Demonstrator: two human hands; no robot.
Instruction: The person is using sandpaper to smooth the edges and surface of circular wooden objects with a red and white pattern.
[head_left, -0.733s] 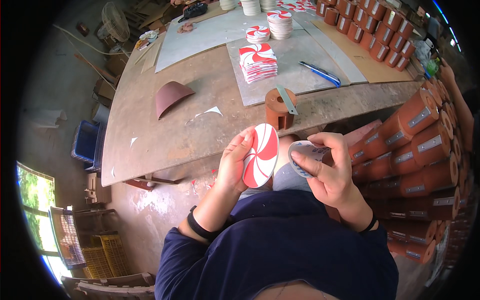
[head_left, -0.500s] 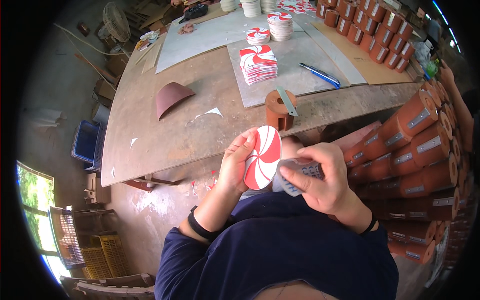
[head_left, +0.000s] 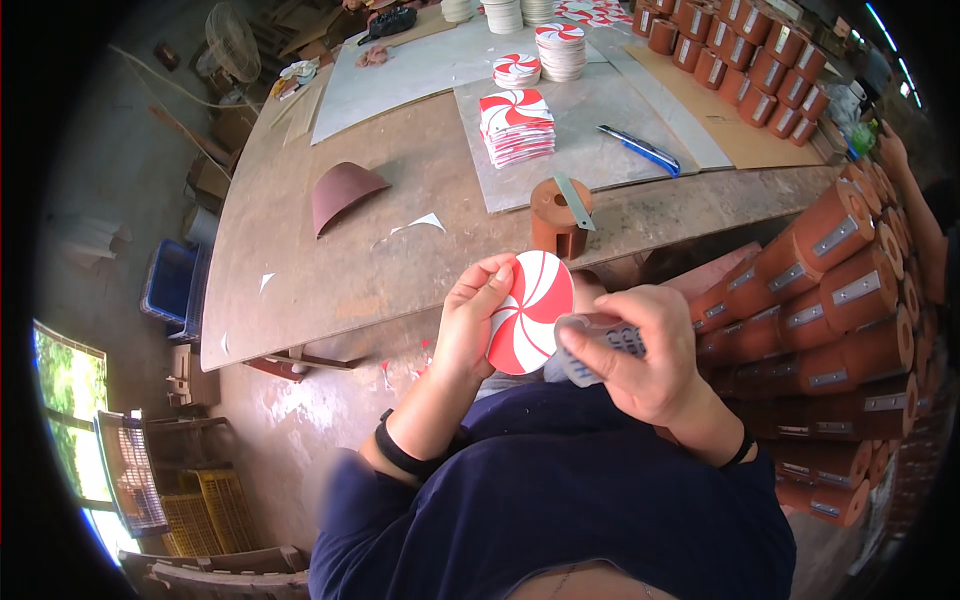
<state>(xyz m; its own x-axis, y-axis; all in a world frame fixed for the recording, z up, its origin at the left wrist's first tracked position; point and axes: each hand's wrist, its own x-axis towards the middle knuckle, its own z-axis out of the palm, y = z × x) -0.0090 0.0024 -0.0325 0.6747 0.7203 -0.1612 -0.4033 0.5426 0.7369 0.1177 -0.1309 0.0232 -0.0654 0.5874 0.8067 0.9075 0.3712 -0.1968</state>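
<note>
My left hand (head_left: pixel 478 312) pinches a round disc (head_left: pixel 532 315) with a red and white swirl at its left edge, fingers closed, the printed face turned up. In my right hand (head_left: pixel 640 350) is a bent grey piece of sandpaper (head_left: pixel 582 368) with dark print on its back, gripped between thumb and fingers. The sandpaper is at the disc's right edge; whether they touch I cannot tell. Just beyond the hands, a brown cylindrical block (head_left: pixel 553 215) stands at the table edge with a flat metal strip (head_left: pixel 574 203) lying across its top.
A stack of square swirl-printed cards (head_left: pixel 518 130), stacked discs (head_left: pixel 560 60) and a blue utility knife (head_left: pixel 640 152) lie on the table (head_left: pixel 300 280). A curved brown-red sheet (head_left: pixel 345 193) lies at left. Many brown cylinders (head_left: pixel 820 260) are piled at right.
The disc has turned in my left hand and its face now shows wider. My right hand with the sandpaper has shifted only slightly.
</note>
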